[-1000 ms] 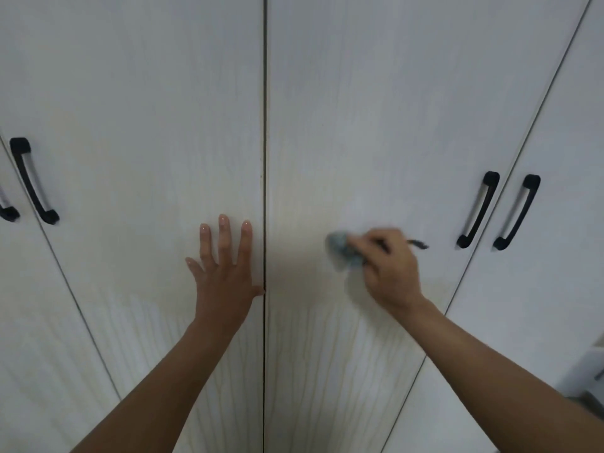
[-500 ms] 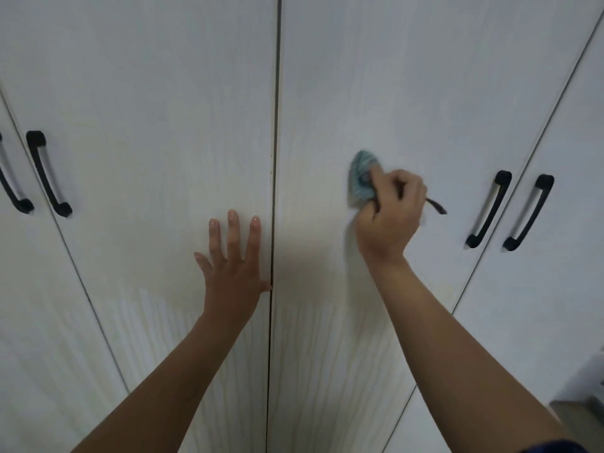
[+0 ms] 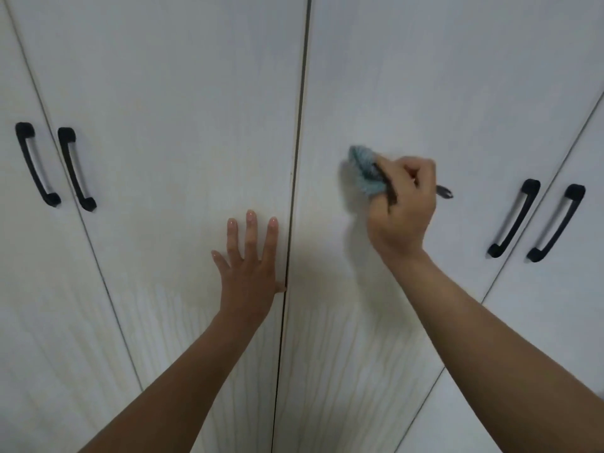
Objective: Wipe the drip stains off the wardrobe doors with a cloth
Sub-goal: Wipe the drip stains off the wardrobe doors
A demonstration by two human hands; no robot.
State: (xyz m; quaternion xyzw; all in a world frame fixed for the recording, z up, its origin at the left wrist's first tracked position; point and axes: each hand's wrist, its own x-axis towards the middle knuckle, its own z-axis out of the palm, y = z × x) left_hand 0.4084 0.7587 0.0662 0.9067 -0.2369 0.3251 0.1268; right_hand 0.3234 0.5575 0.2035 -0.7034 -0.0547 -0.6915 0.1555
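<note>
Where the view cuts off at left: the far-left door (image 3: 19,289) shows only as a strip, top and bottom out of frame, with the black far-left handle (image 3: 37,163) beside its seam.
Left-centre door (image 3: 179,93): white and wood-grained; the left-centre handle (image 3: 76,168) sits near its left edge.
Drip stains (image 3: 157,322): pale vertical streaks down the lower part of both middle doors, faint and hard to trace one by one.
Left hand (image 3: 250,273): laid flat on the left-centre door just beside the centre seam (image 3: 294,191), its fingers (image 3: 251,233) straight, slightly spread and holding nothing; the thumb tip reaches the seam and is partly hidden there.
Right-centre door (image 3: 441,76): streaked low down, with shadow under the raised arm.
Cloth (image 3: 366,170): blue-grey and bunched, pressed to the right-centre door at the upper left of the right hand; blurred, and partly buried in the grip.
Right hand (image 3: 403,210): fingers curled tight round the cloth, back of the hand to the camera, fingertips out of sight.
Dark strip (image 3: 444,192): crosses the curled fingers and pokes out to the right; what it is cannot be told.
Right-centre handle (image 3: 514,217) and far-right handle (image 3: 557,222): black, one on each side of a door seam, apart from the hand.
Far-right door (image 3: 555,322): cut off by the frame edge.
Forearms: both bare, running out at the bottom.
</note>
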